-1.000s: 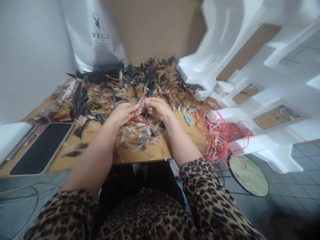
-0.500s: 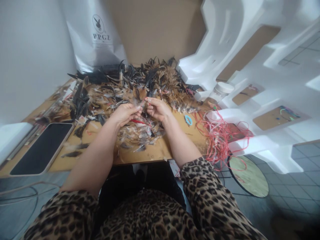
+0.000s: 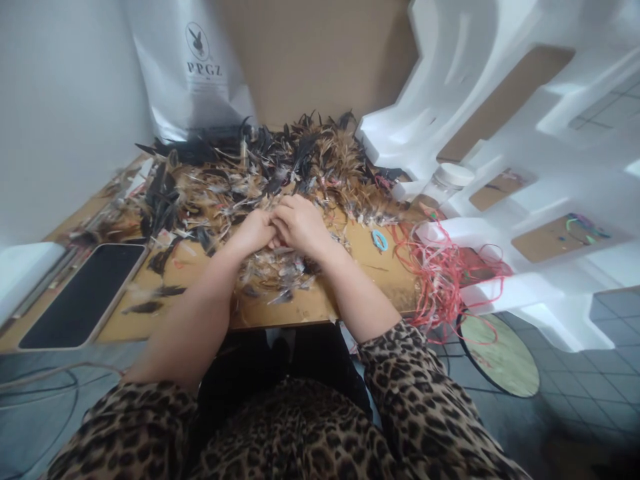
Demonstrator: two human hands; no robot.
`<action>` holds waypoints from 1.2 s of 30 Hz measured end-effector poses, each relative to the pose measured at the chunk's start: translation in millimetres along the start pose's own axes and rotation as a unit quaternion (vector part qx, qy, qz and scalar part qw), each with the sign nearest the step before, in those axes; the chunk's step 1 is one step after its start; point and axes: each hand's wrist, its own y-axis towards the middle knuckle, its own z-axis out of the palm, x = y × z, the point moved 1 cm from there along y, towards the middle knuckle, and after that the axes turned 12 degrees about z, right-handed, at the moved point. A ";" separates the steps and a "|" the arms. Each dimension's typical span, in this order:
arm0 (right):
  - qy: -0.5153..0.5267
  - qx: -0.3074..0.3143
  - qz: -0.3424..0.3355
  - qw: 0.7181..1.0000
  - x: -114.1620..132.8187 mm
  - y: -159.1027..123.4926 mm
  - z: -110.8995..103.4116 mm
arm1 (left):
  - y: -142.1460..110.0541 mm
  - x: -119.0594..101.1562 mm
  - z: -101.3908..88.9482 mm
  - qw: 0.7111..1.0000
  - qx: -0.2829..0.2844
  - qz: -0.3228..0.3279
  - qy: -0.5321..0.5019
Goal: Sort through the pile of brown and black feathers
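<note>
Over the worktop point(image 3: 300, 311), the left hand point(image 3: 256, 233) and right hand point(image 3: 299, 225) touch, fingers curled; I can't tell what they grip, if anything. The small feather pile point(image 3: 273, 277) lies just bodyward of both, while the larger feather heap point(image 3: 327, 157) stretches crosswise beyond.

We have room to pass over the bare table point(image 3: 389, 269) between our right forearm point(image 3: 364, 292) and the red string point(image 3: 440, 277); feathers point(image 3: 343, 155) block the way ahead.
</note>
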 end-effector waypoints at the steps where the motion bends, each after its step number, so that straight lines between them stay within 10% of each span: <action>1: -0.011 0.000 -0.002 1.000 -2.6 0.7 -1.0 | -0.9 -1.1 1.4 1.000 0.012 0.001 0.005; 13: 0.127 0.038 0.016 0.991 -34.8 7.5 -18.3 | -6.9 -6.7 12.5 0.992 0.116 0.025 -0.036; 19: 0.335 0.131 0.099 0.928 -58.4 11.6 -12.3 | -9.8 -17.2 15.1 0.986 0.138 0.055 -0.080; 36: 0.349 0.101 0.182 0.914 -53.4 12.3 14.2 | 4.6 -0.2 -1.2 0.955 -0.164 -0.025 -0.246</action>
